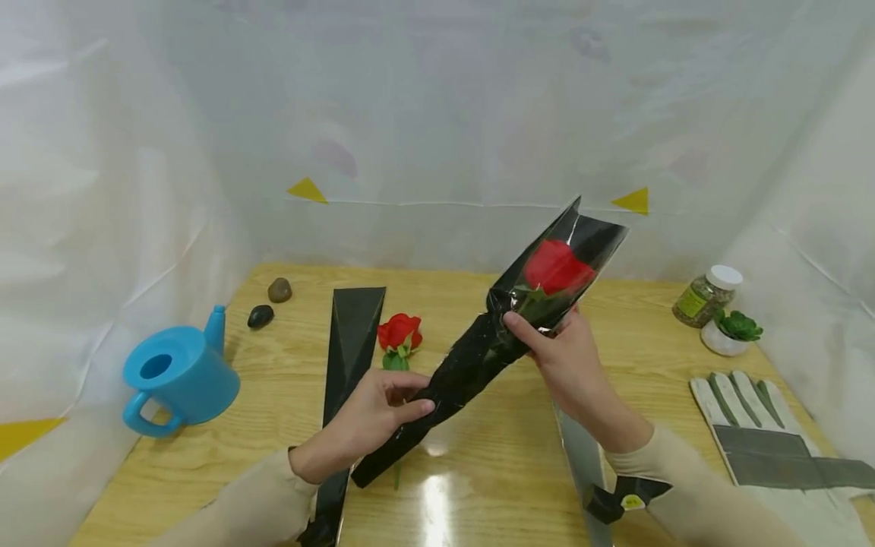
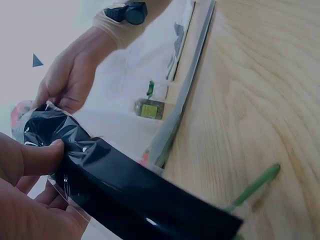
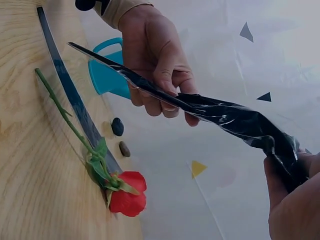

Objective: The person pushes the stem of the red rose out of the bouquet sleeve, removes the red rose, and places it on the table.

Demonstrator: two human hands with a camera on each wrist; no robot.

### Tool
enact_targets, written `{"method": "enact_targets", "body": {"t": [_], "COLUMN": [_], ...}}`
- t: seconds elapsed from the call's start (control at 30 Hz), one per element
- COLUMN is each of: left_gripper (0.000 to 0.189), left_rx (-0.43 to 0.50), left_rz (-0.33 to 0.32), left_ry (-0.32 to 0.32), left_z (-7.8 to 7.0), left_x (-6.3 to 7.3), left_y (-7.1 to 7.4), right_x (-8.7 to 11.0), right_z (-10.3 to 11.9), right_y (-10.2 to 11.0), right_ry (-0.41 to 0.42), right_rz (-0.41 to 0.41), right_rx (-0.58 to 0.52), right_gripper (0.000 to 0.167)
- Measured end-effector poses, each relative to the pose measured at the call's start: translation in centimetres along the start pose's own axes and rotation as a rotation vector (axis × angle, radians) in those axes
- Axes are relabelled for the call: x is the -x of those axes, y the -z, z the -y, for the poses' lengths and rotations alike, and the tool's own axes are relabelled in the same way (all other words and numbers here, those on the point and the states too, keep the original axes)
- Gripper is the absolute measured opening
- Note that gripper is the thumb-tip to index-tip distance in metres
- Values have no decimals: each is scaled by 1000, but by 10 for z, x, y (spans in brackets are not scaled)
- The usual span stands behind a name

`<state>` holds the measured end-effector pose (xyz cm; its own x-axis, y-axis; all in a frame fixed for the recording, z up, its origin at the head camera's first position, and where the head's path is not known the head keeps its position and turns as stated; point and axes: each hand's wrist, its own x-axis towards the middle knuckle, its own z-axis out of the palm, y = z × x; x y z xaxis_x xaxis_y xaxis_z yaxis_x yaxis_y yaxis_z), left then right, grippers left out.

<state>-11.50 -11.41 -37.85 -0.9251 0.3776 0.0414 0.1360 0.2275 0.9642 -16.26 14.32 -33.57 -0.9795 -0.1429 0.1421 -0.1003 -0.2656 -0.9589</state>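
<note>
Above the table, both hands hold a black flower sleeve (image 1: pixel 472 365) with a clear front. A red rose (image 1: pixel 557 267) shows inside its wide upper end. My right hand (image 1: pixel 574 365) grips the sleeve just below the bloom, thumb across the front. Lower down, my left hand (image 1: pixel 372 410) pinches the narrow part between thumb and fingers. The sleeve is tilted, its crumpled neck visible in the right wrist view. On the table beneath lies a loose red rose (image 3: pixel 127 194) with a green stem, beside a flat black sleeve (image 1: pixel 352 334).
A blue watering can (image 1: pixel 181 376) stands at the left, near two stones (image 1: pixel 260 316). Under my right forearm lies a long grey sleeve (image 1: pixel 579 448). Farther right are a jar (image 1: pixel 707 295), a small potted succulent (image 1: pixel 728 334) and work gloves (image 1: pixel 759 441). White sheeting surrounds the table.
</note>
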Motion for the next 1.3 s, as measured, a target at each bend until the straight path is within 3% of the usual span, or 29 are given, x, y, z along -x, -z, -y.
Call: {"method": "enact_targets", "body": {"t": [0.17,0.43,0.63,1.03,1.2,1.3], "left_gripper": [20,17,19,22,20,20], "left_rx": [-11,-134,-143,-171,-174,-177], "left_rz": [11,-18,-28,-42,-35,-20], "left_ry": [-28,-139,-145,-191,-199,-198], "left_z": [0,-4,-6,-14,-16,-16], "left_x": [-3,-7,-10,-16,-20,-20], "left_y": [-3,-4,-6,-10,-15,-16], "right_x": [3,11,21,25,19,18], "right_z": [-6,-12,-19,-23,-16,-9], "right_y": [-2,-4,-8,-14,-10,-7], "right_ry": [8,50,78,101,157,156], "right_rz": [-26,-43,-79,-25,5,-23], "right_rx": [-2,220,319,216,176,157], "right_gripper": [57,39,38,49,53,51]}}
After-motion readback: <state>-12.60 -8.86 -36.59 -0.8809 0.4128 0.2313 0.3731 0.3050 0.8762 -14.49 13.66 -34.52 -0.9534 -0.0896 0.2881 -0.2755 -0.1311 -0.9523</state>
